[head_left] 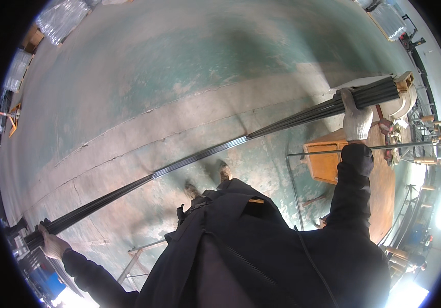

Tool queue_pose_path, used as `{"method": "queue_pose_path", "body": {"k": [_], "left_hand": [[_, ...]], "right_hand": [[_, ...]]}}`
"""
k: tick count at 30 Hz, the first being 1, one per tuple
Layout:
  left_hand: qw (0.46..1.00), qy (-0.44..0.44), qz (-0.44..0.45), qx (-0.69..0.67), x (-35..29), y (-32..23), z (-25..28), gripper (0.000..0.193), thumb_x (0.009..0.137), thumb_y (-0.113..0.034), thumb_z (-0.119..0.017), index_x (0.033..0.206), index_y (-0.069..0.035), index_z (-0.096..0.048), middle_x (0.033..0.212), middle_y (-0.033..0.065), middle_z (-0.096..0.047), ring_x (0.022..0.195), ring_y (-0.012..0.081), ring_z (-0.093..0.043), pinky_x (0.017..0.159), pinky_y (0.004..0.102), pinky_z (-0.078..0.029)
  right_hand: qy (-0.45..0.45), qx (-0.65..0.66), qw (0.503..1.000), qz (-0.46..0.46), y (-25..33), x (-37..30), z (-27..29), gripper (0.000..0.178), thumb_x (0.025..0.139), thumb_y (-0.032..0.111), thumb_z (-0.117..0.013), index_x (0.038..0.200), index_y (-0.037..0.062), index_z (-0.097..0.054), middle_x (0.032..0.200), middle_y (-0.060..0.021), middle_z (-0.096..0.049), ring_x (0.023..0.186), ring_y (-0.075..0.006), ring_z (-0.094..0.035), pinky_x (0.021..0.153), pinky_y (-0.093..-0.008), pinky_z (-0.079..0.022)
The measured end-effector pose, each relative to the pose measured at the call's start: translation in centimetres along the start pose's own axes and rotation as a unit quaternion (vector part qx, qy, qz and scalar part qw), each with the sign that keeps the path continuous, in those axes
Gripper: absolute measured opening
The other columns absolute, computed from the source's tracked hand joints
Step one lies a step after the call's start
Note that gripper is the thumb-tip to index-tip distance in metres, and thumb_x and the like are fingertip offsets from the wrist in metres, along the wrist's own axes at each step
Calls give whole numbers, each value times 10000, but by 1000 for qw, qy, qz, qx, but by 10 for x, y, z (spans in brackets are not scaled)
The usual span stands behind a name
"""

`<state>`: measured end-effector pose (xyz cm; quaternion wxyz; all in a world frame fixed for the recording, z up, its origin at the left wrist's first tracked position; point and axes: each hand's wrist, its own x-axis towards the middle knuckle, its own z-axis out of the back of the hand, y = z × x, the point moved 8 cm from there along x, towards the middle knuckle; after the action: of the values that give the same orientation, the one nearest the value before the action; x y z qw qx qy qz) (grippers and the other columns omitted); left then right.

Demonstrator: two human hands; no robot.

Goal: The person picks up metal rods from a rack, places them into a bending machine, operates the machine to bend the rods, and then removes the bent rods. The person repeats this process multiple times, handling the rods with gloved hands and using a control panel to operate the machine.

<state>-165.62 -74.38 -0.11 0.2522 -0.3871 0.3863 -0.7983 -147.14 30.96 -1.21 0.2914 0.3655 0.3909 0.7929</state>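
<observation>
A long bundle of dark metal rods [205,153] runs across in front of me, from lower left to upper right. My left hand [51,244], in a white work glove, grips the bundle near its left end. My right hand [356,117], also gloved in white, is closed over the bundle near its right end. Both arms are spread wide in dark sleeves. The bundle hangs above the floor, and my two shoes [207,182] show below it.
The worn green and bare concrete floor [179,77] spreads ahead. An orange wooden workbench [379,190] with a thin metal rod frame [333,151] stands at right, cluttered with tools. Wrapped pallets [61,18] sit at far left and top right. A metal stand [136,259] is by my left leg.
</observation>
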Motion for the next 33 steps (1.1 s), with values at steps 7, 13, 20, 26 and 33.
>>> {"method": "queue_pose_path", "body": {"k": [7,13,20,26,33], "left_hand": [[995,-16,24,92,20,21,8,438,1123,-347,-784,1367,17,-796,1330,165,-840,1180,257,-802,1101,373,-615],[994,-4,32,106,17,6,-4,487,1158,-394,-722,1452,-9,-775,1419,157,-815,1230,262,-792,1146,386,-577],[987,-38,126,97,-53,-56,-12,579,1162,-483,-690,1490,-12,-760,1448,121,-815,1337,263,-760,1204,407,-527],[990,44,124,53,-18,-7,-8,513,1207,-368,-642,1515,33,-728,1450,132,-810,1363,248,-750,1206,359,-535],[993,39,101,-52,6,30,0,456,1185,-267,-697,1479,81,-728,1440,158,-803,1296,233,-773,1192,349,-557]], "right_hand": [[13,6,1000,-2,0,-6,-1,188,1113,108,-776,1142,-68,-835,1057,-94,-847,1018,-175,-783,1017,-342,-599],[10,-6,1000,-7,2,-10,-2,180,1124,108,-761,1178,-58,-807,1103,-106,-841,1047,-189,-778,1044,-352,-600],[27,25,999,3,-2,-2,-4,168,1132,118,-753,1159,-40,-803,1085,-107,-840,1039,-197,-779,1046,-369,-601],[37,63,997,-9,-9,3,-7,168,1141,118,-741,1144,-39,-801,1067,-103,-839,1039,-184,-771,1039,-355,-594],[17,19,1000,11,-8,0,-3,188,1138,146,-762,1153,-32,-820,1080,-95,-853,1009,-175,-791,1008,-345,-611]]}}
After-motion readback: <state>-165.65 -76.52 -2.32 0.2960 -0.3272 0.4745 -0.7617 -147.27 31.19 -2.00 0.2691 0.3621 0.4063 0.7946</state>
